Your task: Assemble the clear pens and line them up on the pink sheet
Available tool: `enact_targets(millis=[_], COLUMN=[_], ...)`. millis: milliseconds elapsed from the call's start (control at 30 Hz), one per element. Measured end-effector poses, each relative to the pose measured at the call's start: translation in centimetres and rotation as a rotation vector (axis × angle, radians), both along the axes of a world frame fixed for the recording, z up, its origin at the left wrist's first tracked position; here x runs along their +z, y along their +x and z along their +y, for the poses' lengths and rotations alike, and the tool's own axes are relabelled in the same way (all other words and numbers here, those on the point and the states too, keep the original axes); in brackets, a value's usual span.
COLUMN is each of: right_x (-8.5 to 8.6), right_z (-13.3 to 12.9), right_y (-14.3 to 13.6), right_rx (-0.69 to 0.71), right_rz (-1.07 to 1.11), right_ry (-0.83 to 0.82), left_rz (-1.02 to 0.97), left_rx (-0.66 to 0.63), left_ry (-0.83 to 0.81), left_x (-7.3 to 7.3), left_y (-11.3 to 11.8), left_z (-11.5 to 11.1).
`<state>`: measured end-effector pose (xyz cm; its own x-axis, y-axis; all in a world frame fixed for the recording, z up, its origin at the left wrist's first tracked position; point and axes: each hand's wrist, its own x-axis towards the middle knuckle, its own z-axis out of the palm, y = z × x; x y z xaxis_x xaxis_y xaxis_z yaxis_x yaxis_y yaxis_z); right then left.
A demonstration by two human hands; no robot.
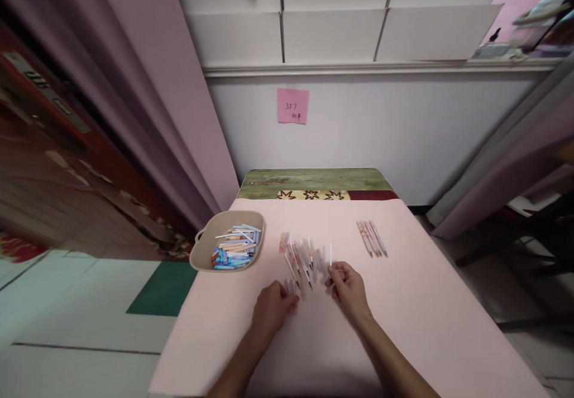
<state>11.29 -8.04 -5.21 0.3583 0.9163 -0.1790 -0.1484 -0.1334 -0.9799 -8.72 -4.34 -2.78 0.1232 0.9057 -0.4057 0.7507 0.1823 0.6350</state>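
Note:
My left hand [274,305] is closed over the pink tabletop, with a small clear pen part [290,286] between its fingers; its exact kind is hard to make out. To the right, my right hand [348,287] pinches a thin white pen refill [330,254] that points up and away from me. Between and beyond both hands lies a loose group of pen refills [293,269] and clear pen barrels [319,260]. A few short clear-pink pieces [284,242] rest at the group's left end. Several assembled pens [372,239] lie side by side farther right.
A beige basket [195,254] with several blue, white and orange pen parts stands at the table's left. The pink table covering [417,326] meets a green patterned strip [314,177] near the wall. A pink note [293,106] is stuck on the wall. Curtains hang on both sides.

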Motion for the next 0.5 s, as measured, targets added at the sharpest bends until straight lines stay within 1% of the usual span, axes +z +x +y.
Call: enact_targets(millis=[67, 133, 233, 300, 367, 433, 467, 500], right_x=[-0.2, -0.3, 0.0, 0.6, 1.4, 2.4, 3.0, 3.5], right_z=[0.0, 0.0, -0.2, -0.5, -0.9, -1.3, -1.5, -1.7], right_y=[-0.1, -0.2, -0.1, -0.1, -0.3, -0.8, -1.1, -1.4], right_rx=[-0.019, -0.031, -0.048, -0.044, -0.021, -0.002, 0.002, 0.01], right_rz=[0.027, 0.044, 0.047, 0.026, -0.018, -0.076, -0.114, -0.162], right_ry=[-0.004, 0.015, 0.025, 0.016, 0.027, 0.071, 0.097, 0.12], left_rz=[-0.096, -0.162, -0.193, -0.249, -0.416, -0.676, -0.808, -0.932], left_rx=[0.056, 0.084, 0.084, 0.097, 0.13, 0.191, 0.235, 0.285], left_ry=[-0.093, -0.148, -0.14, -0.109, -0.06, -0.022, -0.028, -0.066], left_x=[-0.4, -0.6, -0.5, 0.0, 0.9, 2.2, 2.8, 3.4], left_y=[0.1, 0.2, 0.1, 0.1, 0.2, 0.5, 0.7, 0.9], left_z=[0.1, 0.1, 0.3, 0.7, 1.1, 1.4, 1.6, 1.6])
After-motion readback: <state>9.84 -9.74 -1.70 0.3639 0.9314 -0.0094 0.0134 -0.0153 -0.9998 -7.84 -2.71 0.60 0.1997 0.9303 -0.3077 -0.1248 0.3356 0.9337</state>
